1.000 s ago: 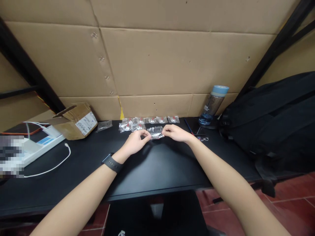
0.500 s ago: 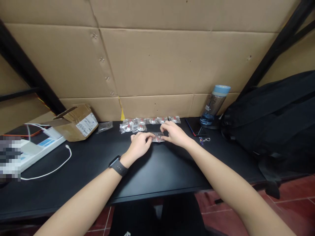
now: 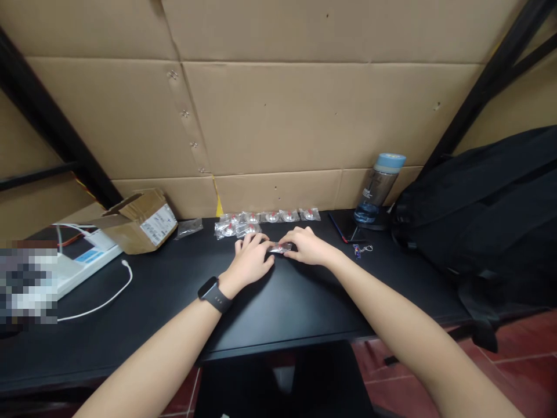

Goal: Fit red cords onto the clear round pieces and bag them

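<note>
Between my two hands a small clear packet (image 3: 281, 248) with a silver and red item in it is at the middle of the black table. My left hand (image 3: 251, 257), with a black watch on the wrist, has its fingers curled at the packet's left end. My right hand (image 3: 308, 246) pinches the packet's right end between thumb and fingers. Behind them, several similar packets (image 3: 272, 217) lie in a row along the cardboard wall, with a few more in front at the row's left end.
An open cardboard box (image 3: 143, 223), an empty clear wrapper (image 3: 190, 227) and a white power strip (image 3: 89, 264) with cables are on the left. To the right are a phone (image 3: 348, 226), a keychain (image 3: 357, 251), a water bottle (image 3: 378, 191) and a black backpack (image 3: 487, 215).
My right hand's fingers have come down onto the packet and closed on it. The packet is tilted differently between my hands. The camera view has shifted slightly.
</note>
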Demonstrator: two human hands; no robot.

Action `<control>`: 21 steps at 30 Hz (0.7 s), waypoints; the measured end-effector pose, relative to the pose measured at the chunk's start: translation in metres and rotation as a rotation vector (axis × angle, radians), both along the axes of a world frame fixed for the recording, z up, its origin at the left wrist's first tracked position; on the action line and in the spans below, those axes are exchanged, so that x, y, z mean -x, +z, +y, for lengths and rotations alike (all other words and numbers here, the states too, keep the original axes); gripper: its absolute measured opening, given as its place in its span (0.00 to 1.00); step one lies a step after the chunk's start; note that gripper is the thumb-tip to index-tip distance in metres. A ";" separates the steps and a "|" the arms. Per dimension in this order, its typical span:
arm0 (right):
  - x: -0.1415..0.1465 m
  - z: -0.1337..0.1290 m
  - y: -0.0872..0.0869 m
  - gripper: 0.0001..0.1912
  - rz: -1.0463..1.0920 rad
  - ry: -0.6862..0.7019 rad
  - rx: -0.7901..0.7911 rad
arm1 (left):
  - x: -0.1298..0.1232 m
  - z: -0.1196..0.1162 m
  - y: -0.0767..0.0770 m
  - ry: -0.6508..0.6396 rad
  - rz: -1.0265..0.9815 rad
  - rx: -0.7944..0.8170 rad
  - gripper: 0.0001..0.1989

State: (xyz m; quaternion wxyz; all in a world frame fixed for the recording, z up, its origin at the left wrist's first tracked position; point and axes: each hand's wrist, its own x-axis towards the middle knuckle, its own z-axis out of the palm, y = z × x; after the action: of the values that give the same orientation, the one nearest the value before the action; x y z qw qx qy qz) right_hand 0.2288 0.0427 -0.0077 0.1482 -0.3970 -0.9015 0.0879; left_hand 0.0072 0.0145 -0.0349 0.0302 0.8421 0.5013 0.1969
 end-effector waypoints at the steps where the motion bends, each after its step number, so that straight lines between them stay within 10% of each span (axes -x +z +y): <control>1: 0.001 -0.001 0.000 0.13 0.020 -0.010 -0.006 | 0.000 0.001 0.000 0.009 -0.009 -0.006 0.15; 21: -0.004 -0.003 0.010 0.26 0.333 -0.072 0.130 | 0.012 0.010 0.010 0.099 -0.152 0.115 0.20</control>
State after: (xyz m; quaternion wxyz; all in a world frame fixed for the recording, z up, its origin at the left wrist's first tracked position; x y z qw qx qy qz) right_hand 0.2329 0.0393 0.0021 0.2724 -0.4176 -0.8422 0.2052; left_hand -0.0044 0.0247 -0.0252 0.1068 0.7957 0.5492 0.2322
